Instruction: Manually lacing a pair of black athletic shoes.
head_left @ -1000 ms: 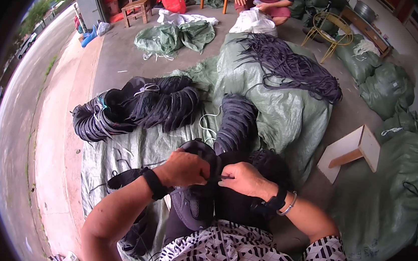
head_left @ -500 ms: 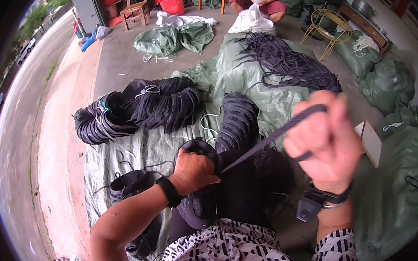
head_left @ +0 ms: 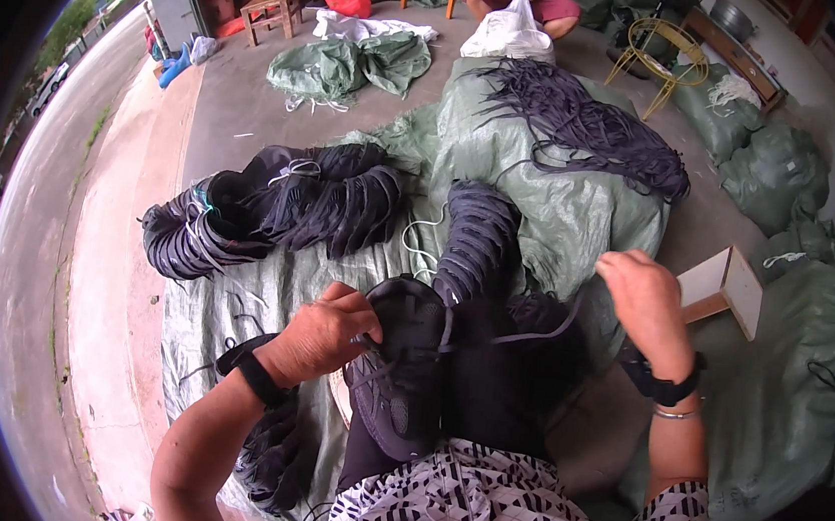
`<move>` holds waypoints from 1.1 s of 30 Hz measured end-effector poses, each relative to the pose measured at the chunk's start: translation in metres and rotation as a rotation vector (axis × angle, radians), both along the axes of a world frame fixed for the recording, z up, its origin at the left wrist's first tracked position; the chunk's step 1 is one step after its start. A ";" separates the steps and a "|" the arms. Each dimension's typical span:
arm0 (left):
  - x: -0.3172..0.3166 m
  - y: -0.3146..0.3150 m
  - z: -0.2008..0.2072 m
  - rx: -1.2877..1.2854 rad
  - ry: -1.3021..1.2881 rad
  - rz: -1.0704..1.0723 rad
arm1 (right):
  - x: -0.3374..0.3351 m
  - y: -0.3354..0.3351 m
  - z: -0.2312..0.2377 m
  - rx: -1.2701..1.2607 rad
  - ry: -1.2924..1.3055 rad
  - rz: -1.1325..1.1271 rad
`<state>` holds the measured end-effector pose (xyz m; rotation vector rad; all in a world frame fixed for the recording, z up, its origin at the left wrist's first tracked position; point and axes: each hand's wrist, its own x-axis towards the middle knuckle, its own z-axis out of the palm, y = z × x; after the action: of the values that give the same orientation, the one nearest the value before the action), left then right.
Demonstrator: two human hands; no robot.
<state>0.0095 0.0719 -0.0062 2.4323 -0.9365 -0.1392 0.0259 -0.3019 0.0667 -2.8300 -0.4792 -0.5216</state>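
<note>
A dark shoe upper (head_left: pixel 398 379) lies on the person's lap, its long axis running from the near edge of the picture up and away, tilted slightly to the right, with the open collar end at the far side. The left hand (head_left: pixel 322 334) comes in from the lower left with the wrist bent, its fingers (head_left: pixel 363 322) clamped on the rim of the upper near the collar. A black watch strap sits on that wrist.

The right hand (head_left: pixel 643 300) is raised to the right and well apart from the upper, back of the hand toward the camera, fingers curled in a pinch on a thin dark lace (head_left: pixel 531 334). The lace runs taut, almost level, from that hand leftward down to the upper. The fingertips themselves are turned away, so how they grip the lace cannot be made out.

The near end of the upper is hidden against dark trousers and a patterned black-and-white top (head_left: pixel 523 517), and its outline is hard to separate from them. Beyond the lap, a green tarp (head_left: pixel 564 204) on the floor carries a stack of dark uppers (head_left: pixel 475 236), more bundles (head_left: pixel 271 211) to the left, and a heap of dark strips (head_left: pixel 581 126) farther off. Another person sits at the top edge, mostly cut off.
</note>
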 end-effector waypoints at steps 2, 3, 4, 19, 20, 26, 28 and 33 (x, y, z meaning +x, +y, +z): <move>-0.002 0.000 -0.004 -0.020 0.015 0.038 | 0.006 0.036 -0.037 0.565 0.331 0.161; -0.003 0.001 -0.005 -0.039 0.021 0.047 | 0.006 0.056 -0.051 0.632 0.507 0.272; -0.004 0.001 -0.006 -0.046 0.033 0.050 | 0.005 0.078 -0.064 0.714 0.713 0.316; -0.019 0.005 -0.031 -0.276 -0.064 0.159 | 0.013 0.167 -0.107 0.257 0.372 0.760; -0.018 0.004 -0.027 -0.295 0.025 0.160 | 0.021 0.160 -0.103 0.319 0.355 0.598; -0.028 -0.033 -0.007 -0.105 -0.082 0.230 | 0.052 0.098 -0.086 0.855 0.779 0.186; -0.027 -0.047 -0.008 0.147 -0.100 0.312 | 0.032 0.087 -0.090 0.810 1.089 0.343; -0.017 -0.025 -0.012 -0.189 0.145 0.281 | -0.007 0.063 -0.092 1.833 1.692 0.472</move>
<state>-0.0080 0.0473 -0.0187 2.3140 -0.5140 -0.1185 0.0192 -0.2384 -0.0254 -0.6209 -0.0551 0.9924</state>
